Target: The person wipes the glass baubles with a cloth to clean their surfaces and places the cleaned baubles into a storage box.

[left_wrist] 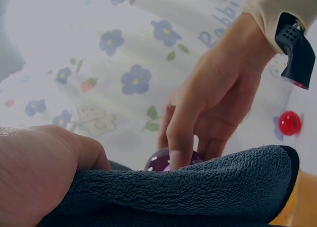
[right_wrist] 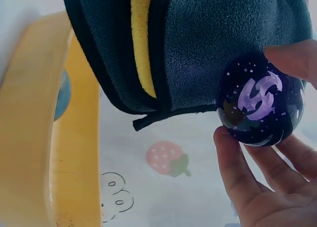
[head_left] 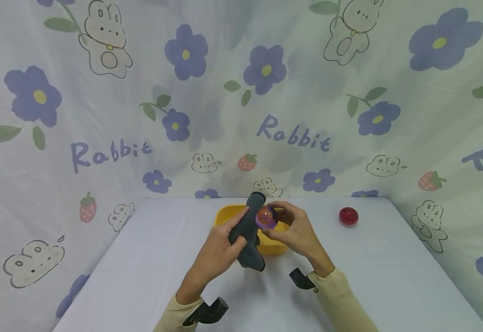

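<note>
My left hand (head_left: 220,249) grips a folded dark teal towel (head_left: 247,235), thumb on its near face. In the right wrist view the towel (right_wrist: 218,38) shows fuzzy pile, black edging and a yellow strip. My right hand (head_left: 295,228) pinches a glossy ball (head_left: 267,217) between thumb and fingers, right beside the towel. Up close the ball (right_wrist: 260,100) is dark purple with white dots and a lilac swirl mark; from above it shows an orange patch. The left wrist view has the ball (left_wrist: 159,160) partly hidden behind the towel and the fingers.
Behind both hands stands a yellow bin (head_left: 224,213), partly covered by them. Inside it, a blue-green round thing (right_wrist: 63,95) shows past the wall. A shiny red ball (head_left: 348,216) lies on the white table (head_left: 391,276) to the right. A printed curtain (head_left: 225,138) hangs behind.
</note>
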The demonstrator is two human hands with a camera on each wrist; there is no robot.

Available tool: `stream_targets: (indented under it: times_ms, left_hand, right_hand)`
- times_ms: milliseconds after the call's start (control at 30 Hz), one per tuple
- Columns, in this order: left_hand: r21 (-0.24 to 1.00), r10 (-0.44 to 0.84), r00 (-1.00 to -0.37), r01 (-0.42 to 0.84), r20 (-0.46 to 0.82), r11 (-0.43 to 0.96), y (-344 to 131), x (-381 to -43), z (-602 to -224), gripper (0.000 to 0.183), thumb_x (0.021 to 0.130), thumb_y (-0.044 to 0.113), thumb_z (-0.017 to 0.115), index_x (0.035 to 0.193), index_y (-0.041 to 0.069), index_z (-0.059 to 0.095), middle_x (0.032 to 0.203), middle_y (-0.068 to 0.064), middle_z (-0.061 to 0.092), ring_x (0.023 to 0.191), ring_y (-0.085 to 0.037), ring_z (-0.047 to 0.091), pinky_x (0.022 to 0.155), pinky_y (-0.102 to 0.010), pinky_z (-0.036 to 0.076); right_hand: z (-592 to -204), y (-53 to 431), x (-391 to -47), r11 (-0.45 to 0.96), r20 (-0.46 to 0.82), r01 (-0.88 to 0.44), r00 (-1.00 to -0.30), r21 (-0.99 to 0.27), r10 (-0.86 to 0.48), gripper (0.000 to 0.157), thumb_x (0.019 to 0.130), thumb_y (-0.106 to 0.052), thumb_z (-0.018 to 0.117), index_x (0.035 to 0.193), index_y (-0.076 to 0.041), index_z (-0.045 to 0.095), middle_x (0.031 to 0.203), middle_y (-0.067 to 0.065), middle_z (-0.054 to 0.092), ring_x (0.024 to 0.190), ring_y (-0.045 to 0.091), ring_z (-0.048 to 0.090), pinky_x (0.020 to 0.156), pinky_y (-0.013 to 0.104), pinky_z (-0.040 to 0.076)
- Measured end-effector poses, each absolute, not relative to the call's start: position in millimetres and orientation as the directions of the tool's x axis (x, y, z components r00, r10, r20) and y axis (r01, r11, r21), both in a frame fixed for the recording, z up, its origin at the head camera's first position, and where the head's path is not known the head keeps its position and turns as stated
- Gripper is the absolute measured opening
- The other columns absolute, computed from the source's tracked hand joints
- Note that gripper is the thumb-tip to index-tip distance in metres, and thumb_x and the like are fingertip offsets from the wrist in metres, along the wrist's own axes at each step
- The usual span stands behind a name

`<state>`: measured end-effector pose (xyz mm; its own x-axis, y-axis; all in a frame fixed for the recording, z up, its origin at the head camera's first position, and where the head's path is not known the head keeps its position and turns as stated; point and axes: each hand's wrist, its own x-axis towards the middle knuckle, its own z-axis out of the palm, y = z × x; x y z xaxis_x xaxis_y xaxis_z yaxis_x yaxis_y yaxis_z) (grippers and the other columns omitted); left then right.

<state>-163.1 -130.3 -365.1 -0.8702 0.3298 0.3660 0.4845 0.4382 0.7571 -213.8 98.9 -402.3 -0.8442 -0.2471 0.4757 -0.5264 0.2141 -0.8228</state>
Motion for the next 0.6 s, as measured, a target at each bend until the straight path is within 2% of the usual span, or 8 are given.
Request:
stream_targets:
  times_ms: [100, 200, 333, 467, 600]
  left_hand:
    - [0.755, 0.325, -0.870, 0.485, 0.370, 0.440, -130.4, -163.2, -364.6, 0.067, 0.091, -0.001, 0.057, 0.155, 0.015, 0.049, 0.116, -0.016, 0.071, 0.076, -0.015, 0.066, 0.057, -0.022, 0.053]
    - [0.744, 0.313, -0.869, 0.491, 0.383, 0.453, -131.2, -163.4, -363.3, 0.067, 0.090, -0.002, 0.057, 0.154, 0.016, 0.050, 0.107, -0.015, 0.070, 0.069, -0.012, 0.063, 0.052, -0.021, 0.048]
    - [0.726, 0.301, -0.865, 0.501, 0.402, 0.471, -131.7, -164.0, -361.6, 0.067, 0.089, -0.002, 0.056, 0.153, 0.016, 0.052, 0.098, -0.014, 0.068, 0.060, -0.009, 0.058, 0.047, -0.021, 0.042]
    - [0.724, 0.301, -0.869, 0.494, 0.393, 0.482, -131.9, -164.7, -361.2, 0.066, 0.090, -0.002, 0.056, 0.154, 0.014, 0.051, 0.101, -0.013, 0.069, 0.059, -0.007, 0.056, 0.048, -0.021, 0.042]
    - [0.724, 0.306, -0.875, 0.483, 0.376, 0.493, -133.0, -166.6, -362.2, 0.066, 0.091, -0.002, 0.056, 0.154, 0.014, 0.050, 0.092, -0.011, 0.065, 0.052, -0.005, 0.048, 0.047, -0.020, 0.041]
  right_hand:
    - [-402.0, 98.0, -213.3, 0.224, 0.453, -0.507, -0.855, -0.832, -0.254, 0.060, 0.075, -0.007, 0.086, 0.131, -0.011, 0.065, 0.128, 0.014, 0.067, 0.106, 0.026, 0.070, 0.101, 0.035, 0.057]
    - [-400.6, 96.0, -211.8, 0.225, 0.424, -0.482, -0.867, -0.847, -0.261, 0.061, 0.074, -0.006, 0.086, 0.131, -0.010, 0.064, 0.127, 0.014, 0.067, 0.107, 0.027, 0.069, 0.102, 0.039, 0.056]
    - [-399.4, 93.6, -209.4, 0.220, 0.406, -0.470, -0.870, -0.855, -0.279, 0.062, 0.074, -0.007, 0.086, 0.132, -0.009, 0.063, 0.127, 0.015, 0.067, 0.109, 0.028, 0.070, 0.102, 0.041, 0.057]
    - [-398.7, 91.5, -207.3, 0.203, 0.416, -0.486, -0.856, -0.850, -0.308, 0.062, 0.074, -0.007, 0.086, 0.131, -0.008, 0.063, 0.126, 0.015, 0.067, 0.108, 0.028, 0.070, 0.099, 0.039, 0.058]
    - [-398.3, 88.7, -205.6, 0.187, 0.417, -0.494, -0.844, -0.849, -0.337, 0.060, 0.073, -0.006, 0.087, 0.129, -0.009, 0.064, 0.125, 0.013, 0.066, 0.104, 0.025, 0.071, 0.097, 0.035, 0.059]
